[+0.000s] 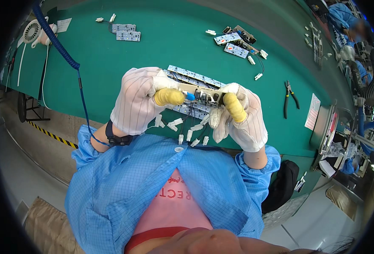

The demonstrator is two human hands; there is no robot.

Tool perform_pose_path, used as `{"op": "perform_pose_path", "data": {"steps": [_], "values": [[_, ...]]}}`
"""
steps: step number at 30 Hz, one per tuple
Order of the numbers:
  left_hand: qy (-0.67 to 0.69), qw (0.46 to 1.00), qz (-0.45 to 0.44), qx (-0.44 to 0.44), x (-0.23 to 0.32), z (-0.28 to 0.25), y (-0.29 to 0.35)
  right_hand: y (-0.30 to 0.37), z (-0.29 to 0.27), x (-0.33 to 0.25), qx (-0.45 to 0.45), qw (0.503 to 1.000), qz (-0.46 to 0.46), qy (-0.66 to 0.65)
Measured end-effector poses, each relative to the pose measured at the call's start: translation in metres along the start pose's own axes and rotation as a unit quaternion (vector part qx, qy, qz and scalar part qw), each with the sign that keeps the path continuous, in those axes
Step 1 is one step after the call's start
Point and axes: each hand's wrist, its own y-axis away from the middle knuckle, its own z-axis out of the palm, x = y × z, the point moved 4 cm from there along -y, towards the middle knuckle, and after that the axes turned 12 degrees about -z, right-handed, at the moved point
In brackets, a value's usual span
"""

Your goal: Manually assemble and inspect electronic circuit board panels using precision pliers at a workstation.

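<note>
Between my two gloved hands is a narrow circuit board (203,95) with dark components and a blue part. My left hand (146,99) grips its left end, the yellow-covered thumb lying near the blue part. The right end is pinched by my right hand (240,112), whose thumb also has a yellow cover. Under and behind the held board lie several long white-blue LED boards (195,75), partly hidden by it and my gloves. Dark wires with white connectors (190,134) hang or lie on the near side, close to my body.
A green mat (153,46) covers the table. Small boards (127,32) lie far left, and a board cluster with wires (237,41) far right. Pliers (289,97) rest at right. A blue coiled cord (59,44) runs to my left wristband. A white fan (32,31) stands at the left edge.
</note>
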Motion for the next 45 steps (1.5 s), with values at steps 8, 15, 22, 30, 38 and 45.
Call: {"op": "perform_pose_path", "data": {"steps": [8,15,22,30,38,45], "values": [[0.057,0.998,-0.028,-0.008,-0.001,-0.001,0.001,-0.006,0.004,-0.002,0.008,0.997,-0.075,0.006],[0.032,0.999,0.026,0.034,0.003,-0.004,-0.007,-0.002,0.004,-0.004,0.008,0.992,0.017,-0.126],[0.058,0.996,0.057,-0.038,0.016,-0.005,-0.027,-0.005,0.011,-0.009,0.009,0.996,-0.022,-0.082],[-0.082,0.990,-0.010,0.118,-0.082,-0.060,-0.092,0.001,0.007,-0.012,0.042,0.994,-0.056,-0.087],[-0.287,0.956,-0.055,0.041,-0.156,-0.065,-0.099,0.012,0.016,-0.016,-0.059,0.998,-0.017,0.028],[-0.239,0.955,-0.056,0.168,-0.096,-0.092,-0.067,-0.041,-0.056,-0.032,0.049,0.871,-0.208,0.443]]}}
